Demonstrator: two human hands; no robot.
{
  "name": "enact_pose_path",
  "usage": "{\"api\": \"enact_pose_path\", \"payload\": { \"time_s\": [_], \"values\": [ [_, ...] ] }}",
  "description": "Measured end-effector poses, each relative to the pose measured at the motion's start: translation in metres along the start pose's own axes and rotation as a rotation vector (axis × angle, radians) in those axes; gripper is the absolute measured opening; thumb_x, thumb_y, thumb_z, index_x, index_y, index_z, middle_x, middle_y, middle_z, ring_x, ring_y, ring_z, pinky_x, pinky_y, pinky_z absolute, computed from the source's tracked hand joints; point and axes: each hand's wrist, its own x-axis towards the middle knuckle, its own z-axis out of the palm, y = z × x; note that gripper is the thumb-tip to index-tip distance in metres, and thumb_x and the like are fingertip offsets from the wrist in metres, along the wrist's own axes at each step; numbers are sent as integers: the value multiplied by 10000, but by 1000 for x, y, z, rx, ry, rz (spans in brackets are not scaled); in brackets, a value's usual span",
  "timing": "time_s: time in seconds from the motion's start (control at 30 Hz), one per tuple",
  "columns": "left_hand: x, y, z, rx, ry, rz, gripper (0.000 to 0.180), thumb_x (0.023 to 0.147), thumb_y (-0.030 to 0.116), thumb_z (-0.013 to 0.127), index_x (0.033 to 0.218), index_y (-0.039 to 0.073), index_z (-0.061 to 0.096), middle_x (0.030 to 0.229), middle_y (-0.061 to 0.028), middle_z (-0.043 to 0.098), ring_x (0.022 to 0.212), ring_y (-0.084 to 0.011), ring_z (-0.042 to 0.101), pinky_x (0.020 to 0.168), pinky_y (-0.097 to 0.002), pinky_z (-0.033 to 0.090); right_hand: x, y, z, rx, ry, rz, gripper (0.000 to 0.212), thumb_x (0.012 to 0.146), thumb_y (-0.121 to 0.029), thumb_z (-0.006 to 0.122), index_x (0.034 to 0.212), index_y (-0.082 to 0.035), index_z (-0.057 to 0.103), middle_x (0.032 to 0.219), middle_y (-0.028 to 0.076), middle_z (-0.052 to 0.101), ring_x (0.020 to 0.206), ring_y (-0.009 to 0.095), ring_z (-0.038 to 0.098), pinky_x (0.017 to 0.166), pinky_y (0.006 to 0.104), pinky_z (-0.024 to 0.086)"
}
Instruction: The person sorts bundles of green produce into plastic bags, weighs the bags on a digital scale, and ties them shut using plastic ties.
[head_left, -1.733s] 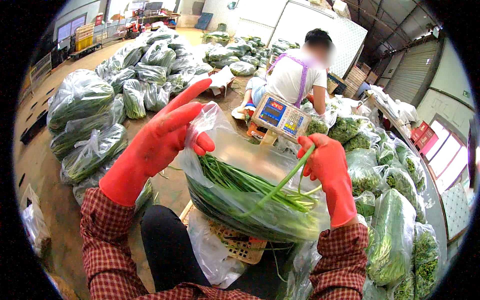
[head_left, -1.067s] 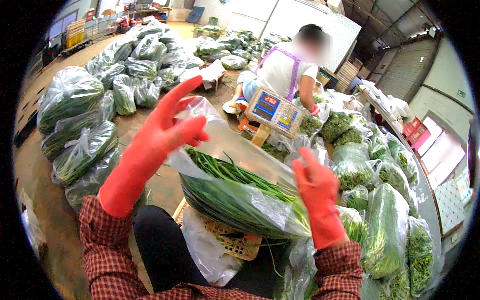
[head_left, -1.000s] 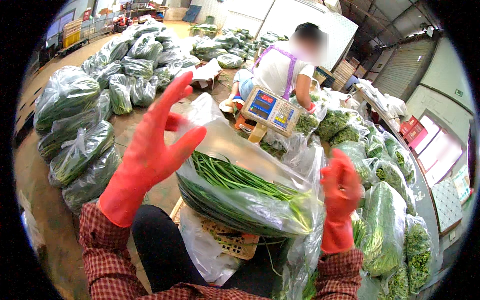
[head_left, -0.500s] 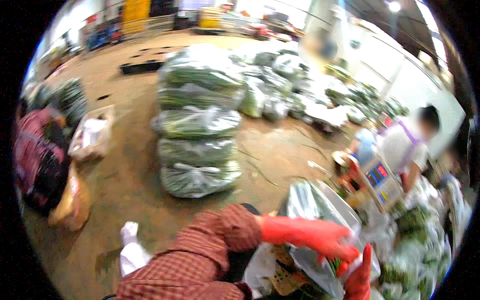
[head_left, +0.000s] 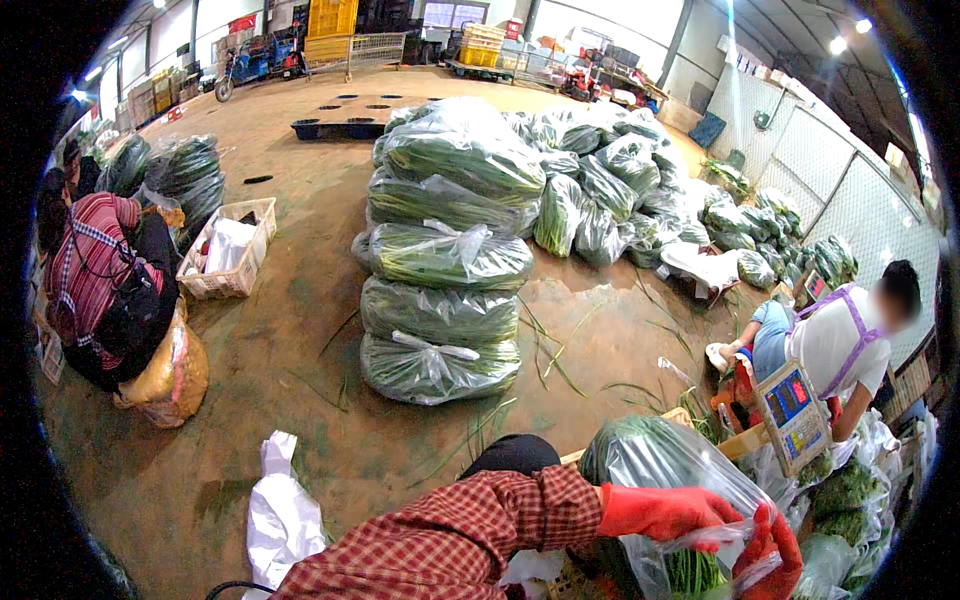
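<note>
In front of me at the lower right lies a clear plastic bag (head_left: 655,445) filled with long green leafy stalks (head_left: 693,573), whose ends show at the bag's near opening. My left hand (head_left: 675,512), in a red rubber glove, pinches the bag's loose film beside that opening. Opposite it, close by, my right hand (head_left: 772,560) in a matching glove has its fingers closed on the same film. Film stretches between the two hands. The bag's underside is hidden behind my checked left sleeve and glove.
Stacked bags of greens (head_left: 445,250) stand ahead, with more bags (head_left: 610,180) piled behind. A digital scale (head_left: 793,415) stands right, near a co-worker in white (head_left: 840,335). Another person (head_left: 105,270) sits left by a crate (head_left: 228,250). A white plastic sheet (head_left: 283,520) lies on the floor.
My view has shifted, and the scene sits lower and clearer. Both hands have come together at the bag's opening, the right one now gripping film where its fingers pointed up before.
</note>
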Motion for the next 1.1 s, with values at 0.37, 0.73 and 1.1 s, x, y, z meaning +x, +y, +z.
{"api": "enact_pose_path", "payload": {
  "time_s": [0.37,0.73,1.1],
  "values": [
    [50,-40,-19,744,221,50,149,739,104,572,838,29,655,671,-97,634,664,-169,615,591,-314,499,5,69,-44,-272,-66,142,269,905,-161,449,1090,-1,562,1018,181,555,941,329,526,806,409,415],
    [30,-2,-1,568,37,364,564,743,22,486,1300,102,454,740,-48,570,570,-150,530,577,-299,473,7,73,-82,-1175,140,-70,264,750,-138,606,988,-44,542,827,115,570,838,261,572,736,390,472],
    [47,27,-59,-346,370,218,679,865,511,538,1363,165,232,1112,-272,542,684,-224,605,535,-312,472,-1,123,7,421,482,-88,568,701,2,664,1207,-20,406,653,-28,486,527,64,450,509,236,410]
  ]
}}
